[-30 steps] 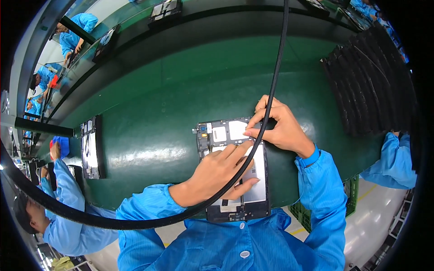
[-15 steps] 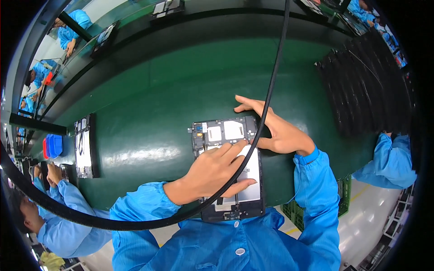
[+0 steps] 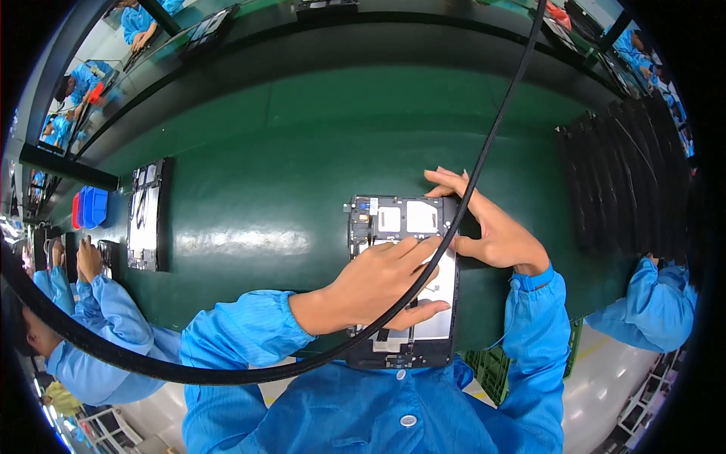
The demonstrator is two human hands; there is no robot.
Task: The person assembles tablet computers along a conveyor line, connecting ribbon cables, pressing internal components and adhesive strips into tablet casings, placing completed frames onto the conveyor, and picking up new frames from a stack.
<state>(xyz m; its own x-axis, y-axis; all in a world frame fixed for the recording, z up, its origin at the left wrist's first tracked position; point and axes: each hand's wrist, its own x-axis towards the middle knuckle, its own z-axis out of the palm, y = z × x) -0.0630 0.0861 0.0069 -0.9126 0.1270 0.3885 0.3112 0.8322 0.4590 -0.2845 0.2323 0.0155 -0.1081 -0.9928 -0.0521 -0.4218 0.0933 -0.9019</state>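
An opened tablet (image 3: 443,291), its circuit boards and silvery inner plate bare, lies upright in front of me at the bench's near edge. Across its middle rests my left hand (image 3: 384,278), palm down, the thumb stretched out and the fingers bent onto the part below the white patches. What lies under those fingertips is hidden. My right hand (image 3: 495,236) is at the tablet's upper right edge, thumb by the side and fingers spread past the top corner. A black cable (image 3: 495,135) hangs across the view in front of both hands.
Another opened tablet (image 3: 145,219) lies on the green bench (image 3: 242,189) at left, near blue bins (image 3: 92,207). Black panels (image 3: 628,178) are stacked at right. Co-workers in blue sit at both sides; a green crate (image 3: 488,371) stands below the bench edge.
The whole view has shifted, so tablet and hands appear farther right. Both hands keep nearly the same place on the tablet; the left fingers look slightly more bent.
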